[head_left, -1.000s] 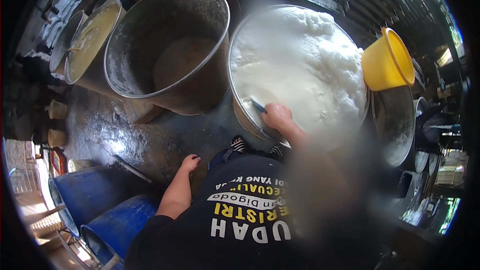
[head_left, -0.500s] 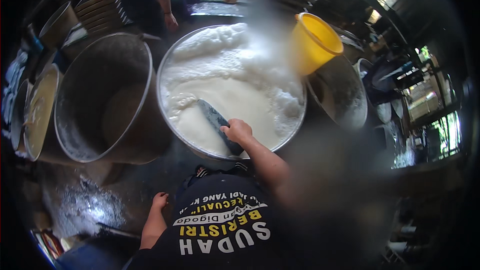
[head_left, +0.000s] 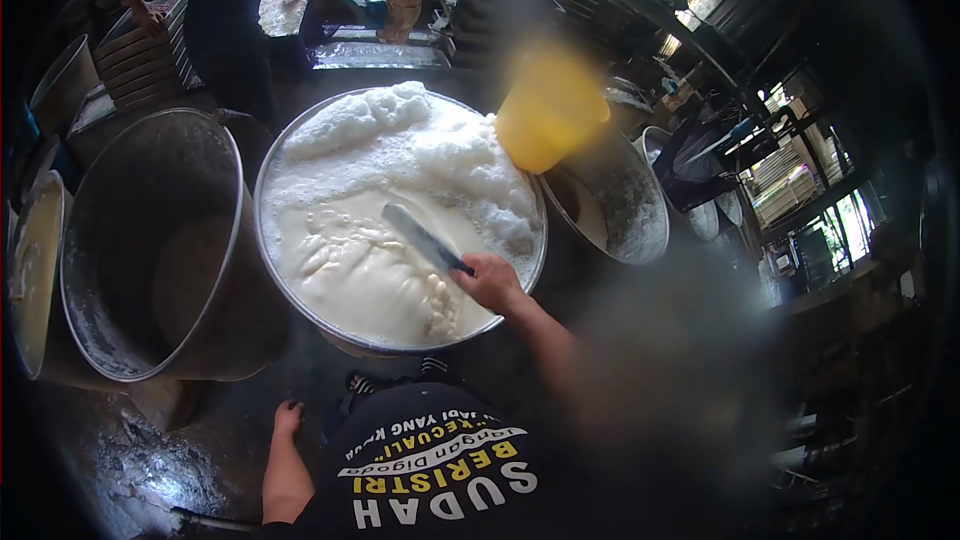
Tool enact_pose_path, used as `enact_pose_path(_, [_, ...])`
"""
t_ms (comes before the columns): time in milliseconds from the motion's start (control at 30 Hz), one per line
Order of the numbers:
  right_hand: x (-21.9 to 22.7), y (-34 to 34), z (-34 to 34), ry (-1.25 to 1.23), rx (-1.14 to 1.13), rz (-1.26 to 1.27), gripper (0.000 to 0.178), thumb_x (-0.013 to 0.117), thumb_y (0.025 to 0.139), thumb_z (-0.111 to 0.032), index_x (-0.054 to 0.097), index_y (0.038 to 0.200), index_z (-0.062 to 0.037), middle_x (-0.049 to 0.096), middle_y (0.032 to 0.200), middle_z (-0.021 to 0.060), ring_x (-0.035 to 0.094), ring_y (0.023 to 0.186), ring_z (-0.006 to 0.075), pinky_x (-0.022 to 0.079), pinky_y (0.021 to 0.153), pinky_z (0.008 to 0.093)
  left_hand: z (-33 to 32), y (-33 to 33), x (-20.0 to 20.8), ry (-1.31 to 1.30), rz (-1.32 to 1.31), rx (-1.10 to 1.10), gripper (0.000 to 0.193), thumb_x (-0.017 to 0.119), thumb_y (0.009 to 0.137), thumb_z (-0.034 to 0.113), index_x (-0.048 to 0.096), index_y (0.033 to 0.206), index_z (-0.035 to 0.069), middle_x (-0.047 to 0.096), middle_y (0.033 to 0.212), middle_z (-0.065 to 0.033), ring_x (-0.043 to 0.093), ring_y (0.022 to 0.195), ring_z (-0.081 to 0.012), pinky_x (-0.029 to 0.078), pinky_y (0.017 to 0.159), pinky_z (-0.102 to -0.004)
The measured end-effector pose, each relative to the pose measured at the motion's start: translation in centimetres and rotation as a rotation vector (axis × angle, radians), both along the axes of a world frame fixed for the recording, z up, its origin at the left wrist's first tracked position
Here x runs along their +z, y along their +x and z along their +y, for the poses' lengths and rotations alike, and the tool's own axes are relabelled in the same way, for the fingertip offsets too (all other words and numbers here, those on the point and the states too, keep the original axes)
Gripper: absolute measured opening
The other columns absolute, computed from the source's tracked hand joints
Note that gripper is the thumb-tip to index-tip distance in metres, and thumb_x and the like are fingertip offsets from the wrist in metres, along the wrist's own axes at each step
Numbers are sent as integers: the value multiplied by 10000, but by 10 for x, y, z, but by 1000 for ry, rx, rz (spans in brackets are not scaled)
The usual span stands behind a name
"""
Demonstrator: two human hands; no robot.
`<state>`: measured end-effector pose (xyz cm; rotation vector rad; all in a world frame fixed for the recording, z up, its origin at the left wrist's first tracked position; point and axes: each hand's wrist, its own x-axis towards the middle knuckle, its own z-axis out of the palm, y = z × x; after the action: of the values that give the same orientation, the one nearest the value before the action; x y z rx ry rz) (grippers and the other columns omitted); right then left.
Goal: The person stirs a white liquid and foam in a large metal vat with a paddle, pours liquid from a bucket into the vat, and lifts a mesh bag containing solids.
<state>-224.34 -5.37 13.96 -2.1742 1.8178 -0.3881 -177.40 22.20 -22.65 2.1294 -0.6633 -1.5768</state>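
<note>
My right hand point(head_left: 488, 282) is closed around the near end of a flat grey paddle point(head_left: 424, 238). Its blade slants up and left over a wide metal vat point(head_left: 262, 240) of creamy white liquid point(head_left: 350, 265). Ripples and small lumps mark the surface left of and below the blade. Thick white foam point(head_left: 440, 140) covers the far and right parts of the liquid. My left hand point(head_left: 288, 416) hangs low beside my body, away from the vat, fingers loose and nothing visible in it.
A yellow bucket point(head_left: 552, 110), partly blurred, is at the vat's far right rim. Deep metal vats stand left point(head_left: 150, 240) and right point(head_left: 632, 210). Another holds yellowish liquid point(head_left: 38, 260) at the far left. Beyond, a person in dark clothes point(head_left: 228, 20) is by slatted racks.
The paddle has swept through the liquid, leaving ripples and lumps where the surface was smoother, and more of its blade shows. The view has shifted; my left hand still hangs at my side.
</note>
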Motion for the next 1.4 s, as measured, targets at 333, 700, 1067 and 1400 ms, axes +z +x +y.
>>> enact_pose_path(333, [-24, 64, -6, 361, 707, 243, 285, 692, 849, -382, 724, 879, -100, 702, 885, 154, 679, 872, 370, 533, 754, 484, 76, -19, -11, 190, 92, 77, 438, 686, 924, 213, 609, 1261, -56, 696, 892, -145, 675, 675, -236, 568, 590, -396])
enact_pose_path(700, [-88, 126, -6, 277, 498, 179, 306, 660, 888, -390, 735, 937, -98, 727, 970, 140, 691, 978, 342, 551, 828, 473, 86, -17, 45, 106, 34, 229, 430, 668, 944, 175, 571, 1313, -24, 660, 966, -100, 642, 801, -189, 563, 643, -353])
enact_pose_path(1067, [-86, 67, -16, 316, 121, 148, 406, 651, 894, -491, 744, 1004, -111, 732, 1013, 149, 686, 1004, 344, 534, 850, 470, 93, -25, 33, 171, 46, 76, 378, 671, 946, 194, 622, 1252, -23, 662, 916, -100, 648, 804, -223, 563, 667, -386])
enact_pose_path(1400, [-32, -1, -21, 195, -144, -9, 391, 650, 896, -472, 727, 931, -91, 721, 972, 190, 684, 970, 379, 530, 825, 486, 24, 6, -6, 94, -39, 4, 534, 675, 914, 254, 569, 1372, 1, 707, 1107, -181, 697, 901, -297, 559, 740, -424])
